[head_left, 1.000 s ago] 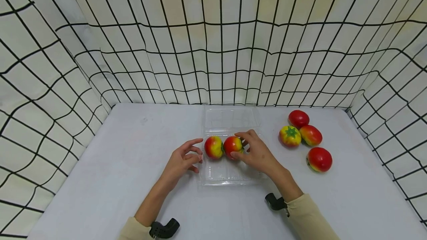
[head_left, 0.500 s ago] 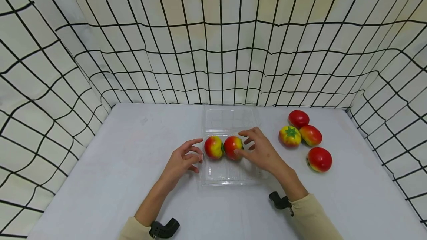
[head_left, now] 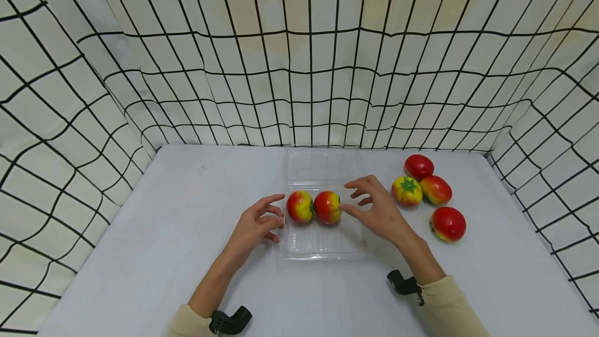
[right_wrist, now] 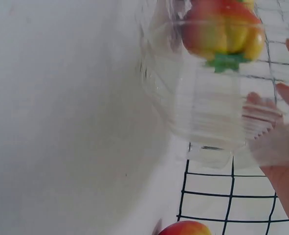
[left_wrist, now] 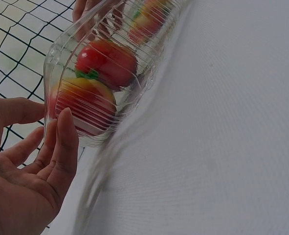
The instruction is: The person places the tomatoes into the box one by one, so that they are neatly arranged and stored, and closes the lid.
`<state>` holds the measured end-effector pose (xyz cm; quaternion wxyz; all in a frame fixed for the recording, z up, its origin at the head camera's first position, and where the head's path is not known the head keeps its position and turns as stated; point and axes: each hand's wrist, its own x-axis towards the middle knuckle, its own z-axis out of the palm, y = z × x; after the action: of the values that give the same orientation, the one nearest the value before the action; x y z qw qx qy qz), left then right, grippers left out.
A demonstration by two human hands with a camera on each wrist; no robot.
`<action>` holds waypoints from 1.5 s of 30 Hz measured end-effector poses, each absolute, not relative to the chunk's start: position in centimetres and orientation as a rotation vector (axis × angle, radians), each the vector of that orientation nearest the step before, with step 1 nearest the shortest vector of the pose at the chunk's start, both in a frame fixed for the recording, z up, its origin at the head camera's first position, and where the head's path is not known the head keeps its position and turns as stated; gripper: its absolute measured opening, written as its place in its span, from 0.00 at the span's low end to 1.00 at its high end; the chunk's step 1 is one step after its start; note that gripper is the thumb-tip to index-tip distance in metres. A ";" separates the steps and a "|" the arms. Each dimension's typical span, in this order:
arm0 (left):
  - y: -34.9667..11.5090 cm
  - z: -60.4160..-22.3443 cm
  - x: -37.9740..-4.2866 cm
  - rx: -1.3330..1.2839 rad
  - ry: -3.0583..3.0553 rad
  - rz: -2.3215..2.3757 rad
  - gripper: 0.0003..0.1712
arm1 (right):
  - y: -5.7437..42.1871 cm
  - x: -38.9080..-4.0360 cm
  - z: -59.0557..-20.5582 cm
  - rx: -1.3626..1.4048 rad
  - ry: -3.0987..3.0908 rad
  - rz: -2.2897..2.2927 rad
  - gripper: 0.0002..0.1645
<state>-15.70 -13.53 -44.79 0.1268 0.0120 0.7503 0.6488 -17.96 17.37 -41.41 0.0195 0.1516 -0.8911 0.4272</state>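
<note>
A clear plastic clamshell box (head_left: 323,246) stands open in the middle of the table, its lid (head_left: 323,166) folded back. Two glossy red-and-yellow tomato-like fruits sit side by side in it, a left fruit (head_left: 300,207) and a right fruit (head_left: 327,207). My left hand (head_left: 256,228) rests loosely bent fingers at the box's left wall; in the left wrist view a fingertip overlaps the plastic. Over the box's right side my right hand (head_left: 381,215) holds nothing, its fingers spread and thumb tip close to the right fruit. A green calyx (right_wrist: 227,62) shows on that fruit.
Right of the box lie more such fruits: a yellow-topped fruit (head_left: 406,191), a dark red fruit (head_left: 418,167) and others. Black netting (head_left: 309,56) over white sheeting walls the white table (head_left: 201,243) at the back and sides.
My right hand has released the right fruit and drawn back to the right, its fingers opening. The fruit stays beside the other in the box. My left hand has not moved.
</note>
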 end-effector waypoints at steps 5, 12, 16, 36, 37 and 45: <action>-13.6 -44.7 -15.8 0.039 2.183 1.891 0.31 | 18.2 -17.9 -41.4 0.468 -2.726 1.317 0.26; -13.6 -44.8 -15.7 0.039 2.182 1.892 0.31 | 19.3 -17.7 -41.5 0.443 -2.724 1.330 0.24; -13.6 -44.9 -15.7 0.043 2.179 1.893 0.31 | 20.1 -17.6 -41.6 0.407 -2.721 1.307 0.24; -13.6 -44.8 -15.7 0.050 2.181 1.899 0.32 | 22.9 -17.0 -41.4 0.319 -2.697 1.243 0.24; -13.6 -44.8 -15.7 0.049 2.181 1.898 0.32 | 23.1 -17.0 -41.3 0.312 -2.689 1.250 0.24; -13.6 -44.9 -15.7 0.045 2.177 1.897 0.32 | 24.7 -16.8 -41.3 0.300 -2.648 1.270 0.22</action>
<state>-15.75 -13.57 -44.93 0.1265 0.0156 0.7479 0.6515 -16.76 24.73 -41.27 0.0943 0.1012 -0.8930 0.4283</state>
